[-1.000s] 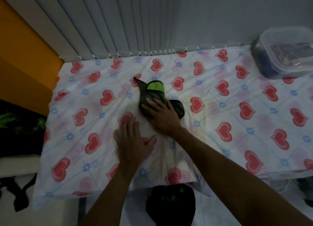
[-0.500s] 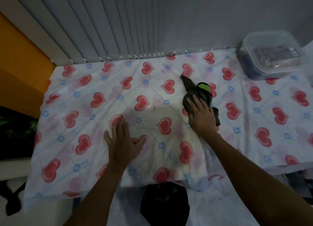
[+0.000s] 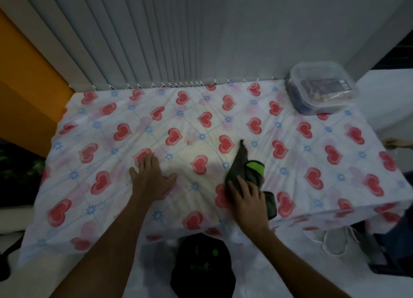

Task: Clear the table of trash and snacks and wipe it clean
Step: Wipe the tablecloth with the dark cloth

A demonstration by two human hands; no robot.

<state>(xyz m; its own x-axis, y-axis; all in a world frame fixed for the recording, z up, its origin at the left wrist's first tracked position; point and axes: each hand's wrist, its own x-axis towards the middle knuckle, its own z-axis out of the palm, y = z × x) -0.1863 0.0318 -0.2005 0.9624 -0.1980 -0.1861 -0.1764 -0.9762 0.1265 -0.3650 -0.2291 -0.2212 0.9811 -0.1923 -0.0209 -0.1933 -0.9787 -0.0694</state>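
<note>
Grey-black cloth (image 3: 242, 166) with a lime band sat lower right of centre, bunched on the worktop (image 3: 335, 208), which was covered by a heart-print tablecloth (image 3: 143, 119). The right hand (image 3: 248, 199) lay on the cloth's near end, fingers straight and flat, pressing it down and not curled round it. The left hand (image 3: 152, 179), left of centre, was spread flat on the tablecloth, thumb out, holding nothing.

I read the step as wiping. No loose trash showed. A lidded clear container (image 3: 321, 87) stood at the upper right corner, its contents too blurred to name.

Doing it well, by my call, needed a flat palm across the bunched cloth so it wouldn't roll, with the left hand pinning the tablecloth, which was wrinkled around centre. Strokes should run away from the pinned spot.

The near edge ran just below the right wrist, and the cloth's near end was close to it, so a pull toward the bottom of the frame risked dragging it off. The tablecloth overhung the near and left edges. Open room lay toward the upper left and along the right side. The far edge met grey blinds (image 3: 156, 41). The container sat well apart from the cloth. A black bag (image 3: 201, 266) sat below the near edge, bottom centre.
</note>
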